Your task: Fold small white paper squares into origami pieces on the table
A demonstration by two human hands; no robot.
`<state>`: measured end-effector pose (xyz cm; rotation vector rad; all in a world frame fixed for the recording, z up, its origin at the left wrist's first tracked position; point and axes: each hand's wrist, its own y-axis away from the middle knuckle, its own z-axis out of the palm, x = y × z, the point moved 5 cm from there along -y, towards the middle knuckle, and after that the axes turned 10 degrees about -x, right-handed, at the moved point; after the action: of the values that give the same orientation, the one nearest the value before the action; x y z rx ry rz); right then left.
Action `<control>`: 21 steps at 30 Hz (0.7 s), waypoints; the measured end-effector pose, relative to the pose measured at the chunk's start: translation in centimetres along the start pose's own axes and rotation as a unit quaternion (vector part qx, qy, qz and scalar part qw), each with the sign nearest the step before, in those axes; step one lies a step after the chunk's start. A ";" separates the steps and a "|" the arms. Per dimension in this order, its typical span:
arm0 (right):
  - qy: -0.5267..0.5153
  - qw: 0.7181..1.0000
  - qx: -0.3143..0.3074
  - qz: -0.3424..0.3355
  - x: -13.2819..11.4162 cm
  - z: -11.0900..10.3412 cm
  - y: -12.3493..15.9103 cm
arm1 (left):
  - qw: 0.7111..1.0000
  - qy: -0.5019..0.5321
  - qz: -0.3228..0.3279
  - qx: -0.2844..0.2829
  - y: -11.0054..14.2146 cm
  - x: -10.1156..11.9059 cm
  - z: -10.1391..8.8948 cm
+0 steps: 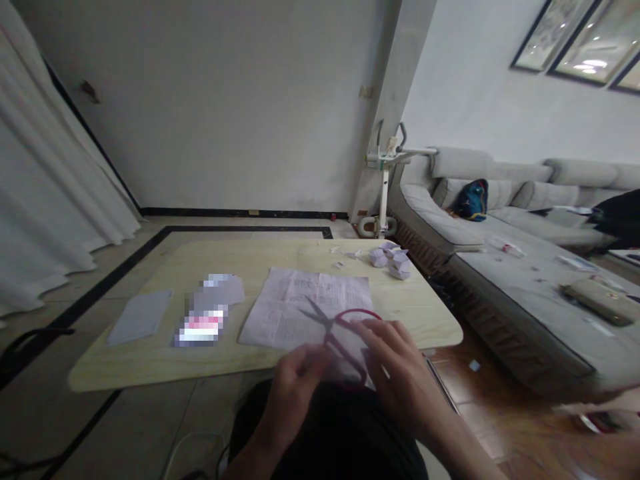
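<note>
Scissors with red loops are over the big sheet of paper on the table. Their blades are open in a V, and the tips point to between 10 and 11 o'clock. The long way of the scissors runs from there down to between 4 and 5 o'clock, where the loops are.

The right hand is at 4 o'clock from the blades. Its fingers are bent and half open, touching the top loop. I cannot tell how tight they are. The left hand is by the low loop, finger and thumb close together. It is blurry, so I cannot tell if it pinches the loop.

Folded paper bits sit between 1 and 2 o'clock from the scissors.
</note>
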<state>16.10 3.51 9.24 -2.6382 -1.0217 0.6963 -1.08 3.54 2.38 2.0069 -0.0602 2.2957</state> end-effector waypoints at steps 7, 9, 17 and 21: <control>-0.226 0.960 0.125 0.105 3.2 1.8 2.1 | 0.997 -0.040 0.059 0.002 -0.7 0.8 -0.9; -0.288 0.950 0.026 0.116 2.8 3.9 1.9 | 0.997 -0.004 0.064 -0.032 -0.8 1.0 0.2; -0.453 0.874 0.060 0.166 2.2 4.7 1.5 | 0.986 0.055 0.028 -0.156 -0.2 0.3 2.5; -0.600 0.743 0.174 0.240 2.1 6.4 0.4 | 0.986 0.015 -0.015 -0.166 0.3 0.0 2.5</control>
<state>14.49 4.92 2.84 -1.8810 -0.2235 2.5677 1.35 2.98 2.68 1.7923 -0.3821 2.1285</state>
